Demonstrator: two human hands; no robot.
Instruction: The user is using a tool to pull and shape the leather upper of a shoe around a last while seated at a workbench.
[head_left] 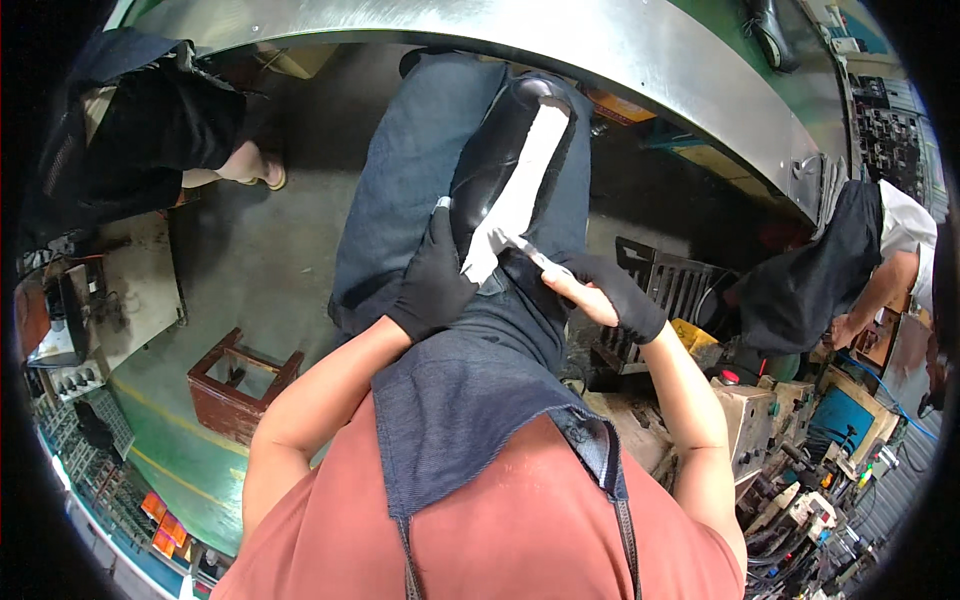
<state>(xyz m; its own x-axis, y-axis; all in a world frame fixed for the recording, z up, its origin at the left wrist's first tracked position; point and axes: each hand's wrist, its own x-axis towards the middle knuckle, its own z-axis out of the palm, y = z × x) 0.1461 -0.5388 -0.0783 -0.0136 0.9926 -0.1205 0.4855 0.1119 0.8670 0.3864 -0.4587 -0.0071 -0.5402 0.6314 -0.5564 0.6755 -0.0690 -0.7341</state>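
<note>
Across my lap lies a glossy black leather shoe or boot, its far end pointing toward the metal bench edge. A long white strip runs along it and ends in a ragged flap near me. My left hand, in a black glove with bare fingertips partly hidden, grips the near left side of the shoe. My right hand, in a black glove with bare fingers showing, pinches a slim pale handheld tool. The tool's tip touches or lies just over the white strip's near end; its exact kind is unclear.
A curved metal conveyor edge crosses in front of my knees, with a black shoe on its green surface. A brown wooden stool stands at left. Other people's clothed bodies are at both sides. Machines and tools crowd the lower right.
</note>
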